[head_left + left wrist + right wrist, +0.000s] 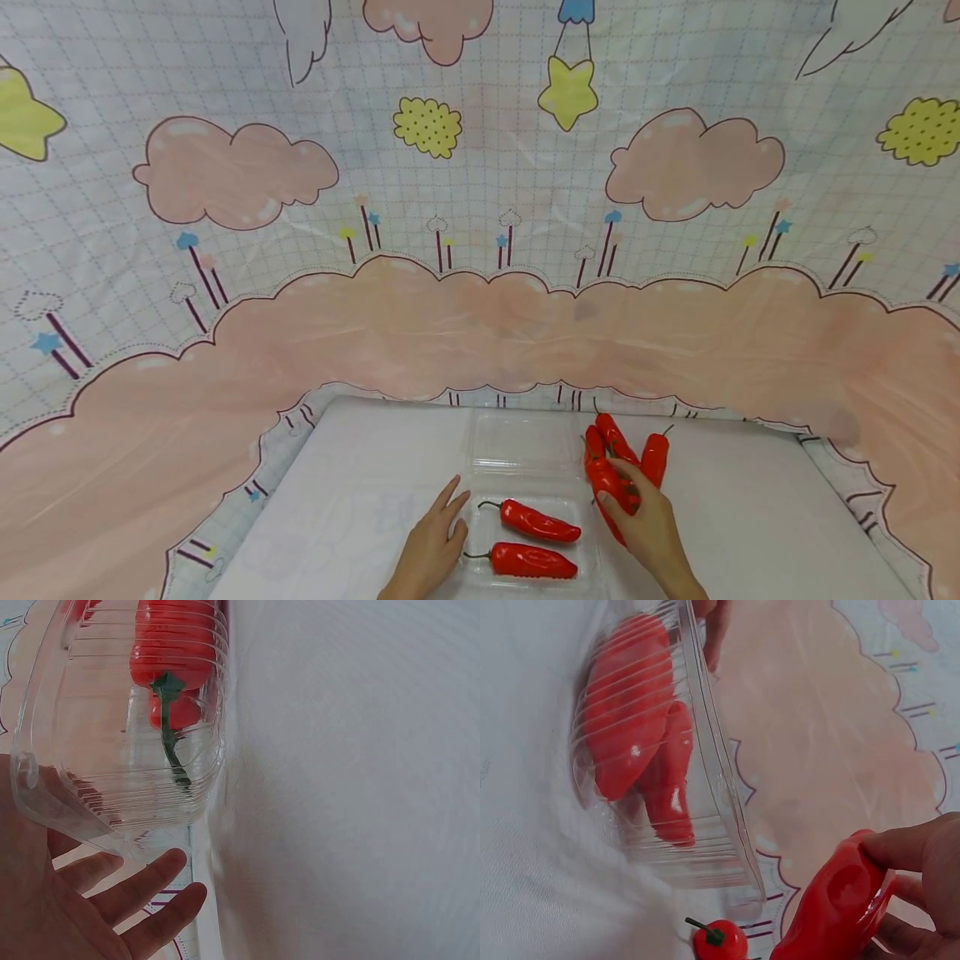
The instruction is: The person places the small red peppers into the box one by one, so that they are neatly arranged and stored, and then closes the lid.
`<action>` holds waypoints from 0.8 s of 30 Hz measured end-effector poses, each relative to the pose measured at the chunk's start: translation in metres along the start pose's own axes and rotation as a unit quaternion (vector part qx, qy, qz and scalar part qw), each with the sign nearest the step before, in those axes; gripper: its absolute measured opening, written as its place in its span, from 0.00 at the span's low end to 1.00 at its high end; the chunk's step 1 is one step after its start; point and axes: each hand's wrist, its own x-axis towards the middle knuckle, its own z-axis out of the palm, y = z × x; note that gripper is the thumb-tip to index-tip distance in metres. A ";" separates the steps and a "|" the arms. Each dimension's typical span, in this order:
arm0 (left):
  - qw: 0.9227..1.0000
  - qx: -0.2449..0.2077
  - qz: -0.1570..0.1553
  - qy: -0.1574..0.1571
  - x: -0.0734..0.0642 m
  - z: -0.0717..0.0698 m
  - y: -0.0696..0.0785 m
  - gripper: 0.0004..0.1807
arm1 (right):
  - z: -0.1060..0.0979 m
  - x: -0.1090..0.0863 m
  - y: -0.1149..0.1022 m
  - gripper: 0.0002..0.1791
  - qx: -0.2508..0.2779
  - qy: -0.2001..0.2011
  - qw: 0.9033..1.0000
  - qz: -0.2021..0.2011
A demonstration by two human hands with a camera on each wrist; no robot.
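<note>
On the table [337, 483], the left hand [432, 537], fingers spread, is at the left edge of the box [90, 712], perhaps to steady it, though firm contact is unclear. The right thumb and fingers are clamped on one pepper [832, 907] just outside the box's right edge, the right hand [645, 512] apparently pinching it to keep it apart from the loose peppers [655, 458] near the table's far edge. Inside, two peppers [538, 520] lie stems left, probably to share the space.
</note>
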 end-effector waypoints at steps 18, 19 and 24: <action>1.000 -0.003 0.007 0.005 0.000 0.002 -0.003 0.21 | 0.013 -0.002 -0.006 0.32 0.011 -0.008 1.000 -0.008; 1.000 -0.003 0.006 0.005 0.000 0.002 -0.003 0.21 | 0.013 -0.002 -0.006 0.32 0.014 -0.010 1.000 -0.007; 1.000 0.000 0.002 0.004 -0.001 0.001 -0.002 0.21 | 0.016 -0.002 -0.008 0.31 0.020 -0.012 1.000 -0.011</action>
